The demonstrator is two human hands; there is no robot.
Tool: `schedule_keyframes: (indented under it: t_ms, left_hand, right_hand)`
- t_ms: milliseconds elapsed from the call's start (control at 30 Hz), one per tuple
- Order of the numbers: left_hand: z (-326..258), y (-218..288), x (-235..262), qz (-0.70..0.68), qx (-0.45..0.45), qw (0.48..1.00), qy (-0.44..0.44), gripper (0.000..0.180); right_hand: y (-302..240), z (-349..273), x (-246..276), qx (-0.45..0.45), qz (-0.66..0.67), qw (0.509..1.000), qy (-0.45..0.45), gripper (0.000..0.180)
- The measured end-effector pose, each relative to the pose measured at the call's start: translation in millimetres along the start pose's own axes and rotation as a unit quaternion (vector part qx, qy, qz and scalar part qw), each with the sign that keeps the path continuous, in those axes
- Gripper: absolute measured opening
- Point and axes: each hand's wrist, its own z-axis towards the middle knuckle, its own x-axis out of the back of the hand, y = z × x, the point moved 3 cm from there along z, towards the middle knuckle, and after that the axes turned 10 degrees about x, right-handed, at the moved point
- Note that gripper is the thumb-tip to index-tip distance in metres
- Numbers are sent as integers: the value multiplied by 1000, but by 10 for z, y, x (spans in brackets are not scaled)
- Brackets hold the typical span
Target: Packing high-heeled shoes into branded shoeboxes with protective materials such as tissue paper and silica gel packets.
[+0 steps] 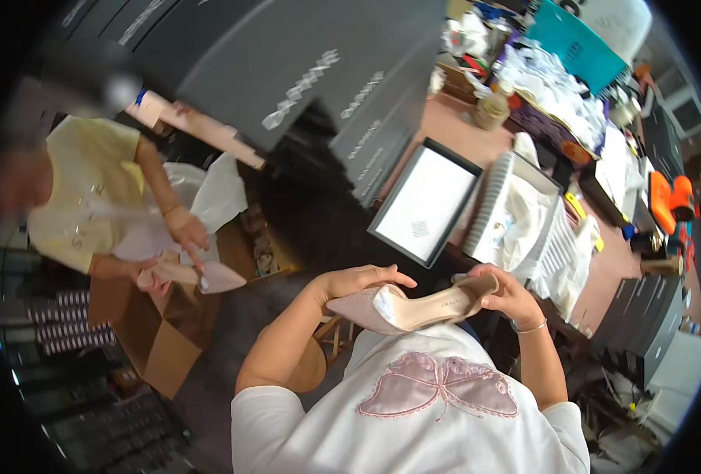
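Note:
A beige-pink pointed pump point(437, 308) lies crosswise in front of my chest, its toe to the left and its heel end to the right. Along the toe side, my left hand point(364, 280) grips the shoe with the thumb reaching over it. My right hand point(502, 294) closes round the heel end. White stuffing shows inside the toe. Just beyond the shoe, on the table, is a black-rimmed box lid point(425, 202) with a white inside. To its right stands an open shoe box point(516, 209) holding white ribbed padding and a white cloth bag.
At the left, a co-worker in a yellow shirt point(90, 189) holds a similar pump point(188, 275) above an open cardboard carton point(169, 347). Stacked dark shoe boxes point(287, 71) rise at the far left. Farther right are a jar point(492, 110), a teal basket point(575, 47) and an orange tool point(661, 204).

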Motion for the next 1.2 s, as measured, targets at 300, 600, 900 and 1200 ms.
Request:
schedule_keyframes:
  t_ms: [300, 600, 900, 1200]
  left_hand:
    - [810, 78, -45, -181, -48, 978, -89, 92]
    - [844, 40, -23, -179, -48, 980, -74, 96]
    - [587, -31, -85, -301, -205, 925, 111, 87]
    - [704, -173, -49, -317, -419, 779, 343, 58]
  right_hand:
    - [519, -840, 133, 64, 117, 971, 197, 60]
    - [608, -842, 93, 62, 161, 962, 213, 57]
    - [542, -676, -152, 101, 44, 957, 267, 43]
    - [224, -285, -632, 183, -355, 904, 151, 61]
